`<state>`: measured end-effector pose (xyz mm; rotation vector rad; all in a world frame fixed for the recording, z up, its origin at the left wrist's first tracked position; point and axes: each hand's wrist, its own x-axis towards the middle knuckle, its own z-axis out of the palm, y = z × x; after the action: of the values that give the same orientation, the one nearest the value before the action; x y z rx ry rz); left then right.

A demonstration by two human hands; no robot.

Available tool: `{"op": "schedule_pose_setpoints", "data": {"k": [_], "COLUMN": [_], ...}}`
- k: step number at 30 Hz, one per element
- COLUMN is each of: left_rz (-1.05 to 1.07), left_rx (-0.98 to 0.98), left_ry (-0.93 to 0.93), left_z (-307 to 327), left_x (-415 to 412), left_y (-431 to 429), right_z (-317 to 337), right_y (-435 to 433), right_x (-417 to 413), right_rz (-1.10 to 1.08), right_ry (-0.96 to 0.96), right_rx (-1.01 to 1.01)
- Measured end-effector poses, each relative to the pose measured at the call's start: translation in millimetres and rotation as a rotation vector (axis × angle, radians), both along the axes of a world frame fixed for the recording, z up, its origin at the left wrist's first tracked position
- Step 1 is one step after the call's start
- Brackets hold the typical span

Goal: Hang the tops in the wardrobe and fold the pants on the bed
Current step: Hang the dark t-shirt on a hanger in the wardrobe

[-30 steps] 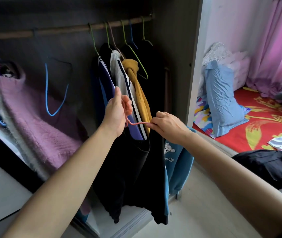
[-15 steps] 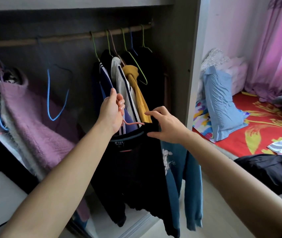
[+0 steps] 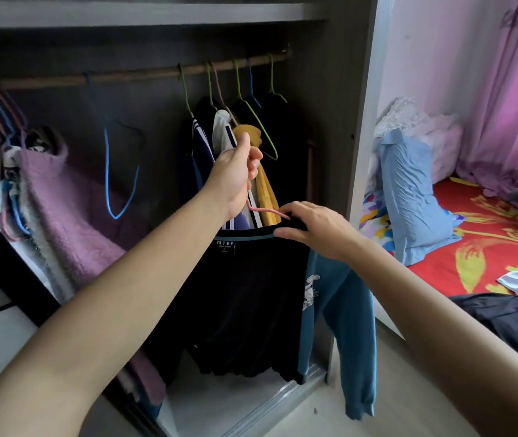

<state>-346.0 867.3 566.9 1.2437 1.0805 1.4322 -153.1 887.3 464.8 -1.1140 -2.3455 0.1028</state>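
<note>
- Now the black top (image 3: 251, 294) sits higher than a second ago. Its collar and label face the camera, roughly level, and the blue sleeve (image 3: 355, 342) hangs free below.
- Pink hanger (image 3: 267, 212): only a short bare run shows between the hands. More wire was exposed a second ago, so the right shoulder appears to be going on.
- Left hand (image 3: 235, 178) grips the hanger's neck with fingers curled round it, and has risen toward the rail (image 3: 144, 74). The hook is hidden in the fist.
- Right hand (image 3: 311, 228) pinches the top's neckline edge at the hanger's end, fingers narrow.
- Top hangs in front of the hung tops (image 3: 267, 197), below the rail — not yet hooked on.
- Judgement: hanger nearly dressed; the lift to the rail comes next.
- Dark garment (image 3: 510, 320) lies unfolded on the bed (image 3: 503, 234) — possibly pants, cannot tell.
</note>
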Motion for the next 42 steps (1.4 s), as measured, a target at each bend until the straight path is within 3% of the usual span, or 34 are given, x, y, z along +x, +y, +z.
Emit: {"op": "schedule_pose_setpoints", "data": {"k": [3,8,13,14,19,22,26,29,32,35,40,42], "left_rz": [-0.011,-0.003,-0.023,-0.02,0.131,0.19,0.278,0.307,0.316,0.317,0.246,0.234], "left_rx": [0.015,0.014,0.021,0.056,0.278,0.321,0.361,0.452,0.484,0.487,0.373,0.318], "left_ry": [-0.002,-0.001,0.046,0.147,1.013,1.24,1.003,1.017,1.023,1.024,0.902,1.016], "left_z": [10.5,11.2,8.3,6.4,-37.2,-70.6,-80.4,-77.3,-74.4,-74.6,-73.9,-76.3], "left_x": [-1.7,-15.3,-36.2,-46.2,-107.9,-143.0,-156.9,-161.8,-169.4,-176.0,-196.5,-200.8], "left_y": [-2.6,-4.1,0.4,1.6,-4.5,-8.5,-8.1,-9.6,-9.9,-5.6,9.3,14.3], "right_z": [0.8,8.4,19.2,19.9,22.4,27.4,21.8,17.7,19.9,28.2,70.1,85.9], "right_y": [-1.9,2.5,-2.4,-4.4,-5.5,-0.8,-0.3,4.6,1.1,-11.4,-47.3,-58.6], "right_x": [-6.6,-3.3,-38.0,-40.9,-46.6,-44.2,-41.5,-24.2,-19.5,-32.9,-65.8,-76.8], "right_rz": [0.055,-0.042,0.049,0.047,0.032,0.008,-0.007,-0.158,-0.169,-0.11,0.205,0.247], "right_ry": [0.08,-0.038,0.072,0.104,0.19,0.227,0.198,-0.031,-0.084,0.02,0.222,0.266], "right_rx": [-0.014,0.096,0.107,0.106,0.226,0.251,0.277,0.249,0.107,-0.05,-0.421,-0.512]}}
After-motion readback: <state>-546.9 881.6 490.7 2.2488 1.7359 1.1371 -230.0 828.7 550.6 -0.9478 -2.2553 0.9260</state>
